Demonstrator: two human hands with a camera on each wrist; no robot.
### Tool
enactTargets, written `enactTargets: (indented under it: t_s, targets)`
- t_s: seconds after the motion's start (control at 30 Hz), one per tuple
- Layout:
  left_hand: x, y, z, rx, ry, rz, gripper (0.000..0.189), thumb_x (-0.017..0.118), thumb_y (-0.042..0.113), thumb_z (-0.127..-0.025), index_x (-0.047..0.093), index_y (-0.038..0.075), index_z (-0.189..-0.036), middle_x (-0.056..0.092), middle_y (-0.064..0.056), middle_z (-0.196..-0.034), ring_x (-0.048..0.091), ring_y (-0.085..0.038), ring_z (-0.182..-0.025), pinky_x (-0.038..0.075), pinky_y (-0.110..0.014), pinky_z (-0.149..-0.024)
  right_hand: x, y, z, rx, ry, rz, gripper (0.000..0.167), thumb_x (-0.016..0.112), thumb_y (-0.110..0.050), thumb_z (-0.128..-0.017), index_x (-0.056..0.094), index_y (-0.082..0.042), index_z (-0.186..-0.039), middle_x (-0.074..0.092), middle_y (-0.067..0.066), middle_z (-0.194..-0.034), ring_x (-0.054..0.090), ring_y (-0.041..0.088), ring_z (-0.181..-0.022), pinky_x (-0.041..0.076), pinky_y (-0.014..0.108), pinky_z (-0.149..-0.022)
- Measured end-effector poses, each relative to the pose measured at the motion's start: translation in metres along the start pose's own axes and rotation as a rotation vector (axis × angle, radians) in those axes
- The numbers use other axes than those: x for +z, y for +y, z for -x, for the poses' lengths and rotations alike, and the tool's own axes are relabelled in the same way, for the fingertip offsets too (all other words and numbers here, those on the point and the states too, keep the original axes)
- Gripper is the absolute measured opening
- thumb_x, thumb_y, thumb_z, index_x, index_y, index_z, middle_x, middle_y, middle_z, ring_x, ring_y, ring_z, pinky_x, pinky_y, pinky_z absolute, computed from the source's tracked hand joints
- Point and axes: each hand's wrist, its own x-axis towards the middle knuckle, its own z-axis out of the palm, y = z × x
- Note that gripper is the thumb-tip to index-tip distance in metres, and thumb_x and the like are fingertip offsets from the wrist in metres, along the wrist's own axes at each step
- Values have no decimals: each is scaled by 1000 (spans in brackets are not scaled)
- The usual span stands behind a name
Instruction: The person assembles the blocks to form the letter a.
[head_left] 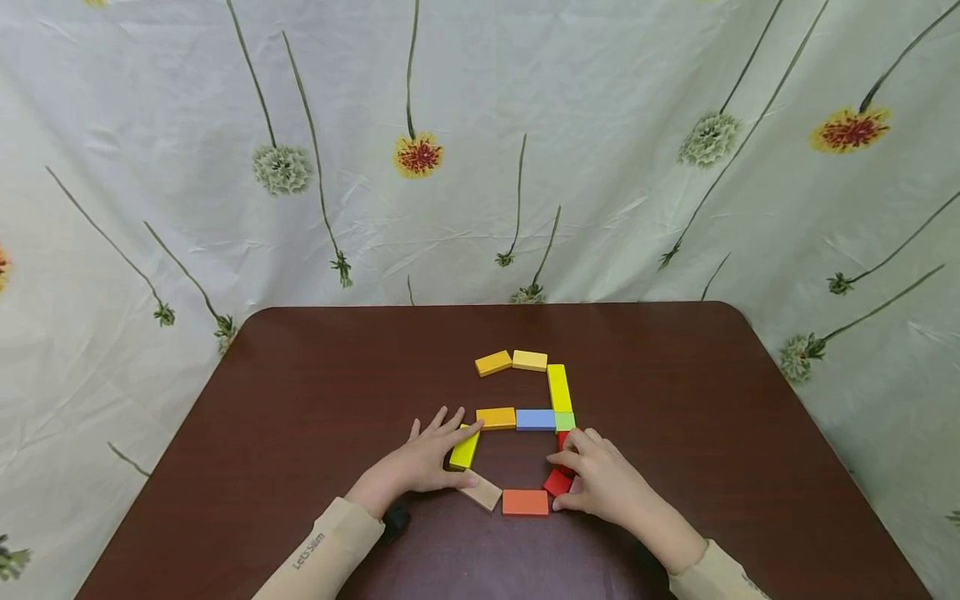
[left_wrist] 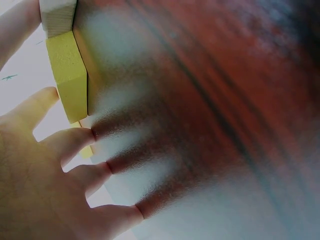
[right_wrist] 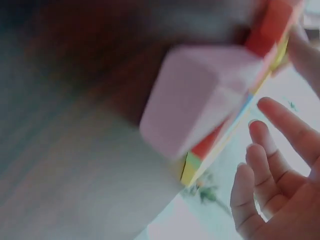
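Observation:
Wooden blocks lie end to end on the table. My left hand (head_left: 423, 460) has its fingers spread beside a yellow block (left_wrist: 70, 75); its thumb touches a beige block (head_left: 483, 492) and its index finger reaches the corner of an amber block (head_left: 497, 418). Over the lower right of the layout is my right hand (head_left: 603, 482), thumb and fingers apart on either side of a tilted red block (head_left: 557, 482). Another red block (head_left: 562, 439) is partly hidden by its fingers. A pink block (right_wrist: 190, 95) stands large below the right wrist, mostly covered in the head view.
An orange block (head_left: 525, 502) lies at the near side. A blue block (head_left: 536, 420) and a green block (head_left: 565, 422) continue the middle row. Above them are a long yellow block (head_left: 559, 388), a pale yellow block (head_left: 529, 361) and an angled amber block (head_left: 493, 363). A flowered cloth (head_left: 465, 225) hangs behind the dark table (head_left: 337, 367).

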Motion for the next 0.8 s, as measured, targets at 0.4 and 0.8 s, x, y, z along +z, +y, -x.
enactTargets:
  t_s: [0.4, 0.8]
  targets:
    - [-1, 1, 1, 0, -1, -3, 83, 75, 42, -85, 33, 27, -155, 19, -14, -164, 5, -41, -152, 1, -71, -115, -5, 24, -4, 231, 82, -52, 37, 85, -19, -77, 75, -8, -110, 66, 4, -99, 59, 19, -91, 58, 35, -80]
    - [0, 0, 1, 6, 4, 6, 82, 76, 41, -85, 35, 27, -154, 19, -16, -164, 5, -42, -152, 1, -72, -114, 5, 26, 0, 299, 61, -146, 47, 86, -25, -74, 73, -9, -117, 71, 4, -101, 63, 21, -95, 58, 41, -85]
